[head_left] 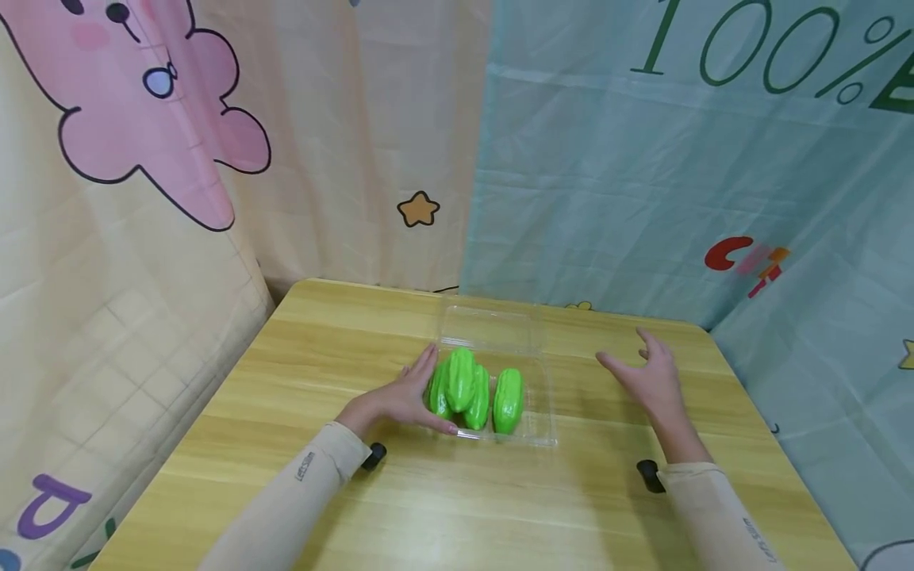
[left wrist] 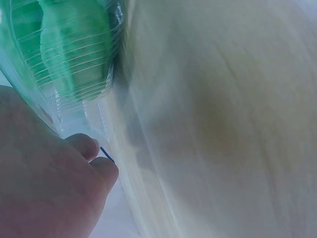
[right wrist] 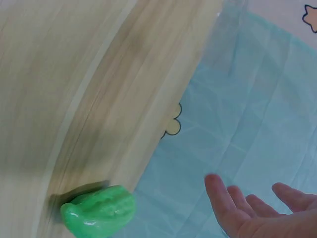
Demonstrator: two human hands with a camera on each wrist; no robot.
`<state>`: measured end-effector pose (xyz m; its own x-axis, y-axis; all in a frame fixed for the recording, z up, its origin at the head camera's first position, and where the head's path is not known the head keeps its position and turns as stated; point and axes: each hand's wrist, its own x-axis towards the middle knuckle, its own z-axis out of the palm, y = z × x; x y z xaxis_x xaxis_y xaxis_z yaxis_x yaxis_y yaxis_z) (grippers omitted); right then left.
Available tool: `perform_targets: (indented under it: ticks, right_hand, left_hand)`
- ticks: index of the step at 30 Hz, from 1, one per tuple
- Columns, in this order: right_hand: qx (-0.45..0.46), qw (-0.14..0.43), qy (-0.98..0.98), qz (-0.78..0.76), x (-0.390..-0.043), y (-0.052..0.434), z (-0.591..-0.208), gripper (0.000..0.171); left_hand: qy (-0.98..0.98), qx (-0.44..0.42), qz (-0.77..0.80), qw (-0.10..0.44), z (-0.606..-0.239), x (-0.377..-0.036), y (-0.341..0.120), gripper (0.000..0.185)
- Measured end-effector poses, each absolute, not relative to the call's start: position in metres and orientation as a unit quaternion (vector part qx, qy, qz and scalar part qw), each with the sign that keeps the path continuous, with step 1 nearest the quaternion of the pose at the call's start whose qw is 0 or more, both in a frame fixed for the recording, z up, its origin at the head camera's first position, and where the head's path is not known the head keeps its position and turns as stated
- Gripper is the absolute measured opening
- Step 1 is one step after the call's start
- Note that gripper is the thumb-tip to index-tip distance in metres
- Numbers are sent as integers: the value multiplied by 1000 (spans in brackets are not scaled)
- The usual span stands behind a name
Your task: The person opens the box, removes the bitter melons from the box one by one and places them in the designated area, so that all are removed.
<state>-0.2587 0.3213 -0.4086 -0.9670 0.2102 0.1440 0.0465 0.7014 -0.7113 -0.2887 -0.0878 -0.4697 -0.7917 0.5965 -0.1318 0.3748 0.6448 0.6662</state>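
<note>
- Left hand is at the left side of a clear box, fingers pretty straight along that side and thumb stuck out by the near left corner. So that grip is spread, not pinching anything I can see.
- Box sits toward the back of the wood desk, lid flipped open on the far side.
- Four green fruits inside. Three are bunched up on the left, the middle one looking like it's riding on its neighbours, and the fourth is by itself just to their right.
- Left wrist view gets the ribbed wall of the box with green behind it, and the hand right up next to it.
- Right hand hangs off to the right of the box, well apart from it, thumb and fingers spread, nothing in the grip.
- Right wrist view has a green fruit low on the left with a dark shadow beside it. Can't tell if it's one of those four.
- Printed curtains behind: pink bear, orange star, green "100%" lettering.
</note>
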Motion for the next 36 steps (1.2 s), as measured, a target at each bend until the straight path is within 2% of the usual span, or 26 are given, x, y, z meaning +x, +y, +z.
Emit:
perform_targets:
  ticks: [10, 18, 36]
  right_hand:
    - [-47, 74, -917, 389, -255, 308, -407, 106]
    - [-28, 88, -908, 408, -254, 298, -410, 101]
    - [0, 56, -897, 439, -248, 275, -411, 100]
  left_hand:
    - [893, 274, 313, 175, -468, -286, -86, 147]
    - [896, 272, 309, 170, -470, -286, -87, 146]
    - [894, 268, 315, 171, -469, -286, -87, 147]
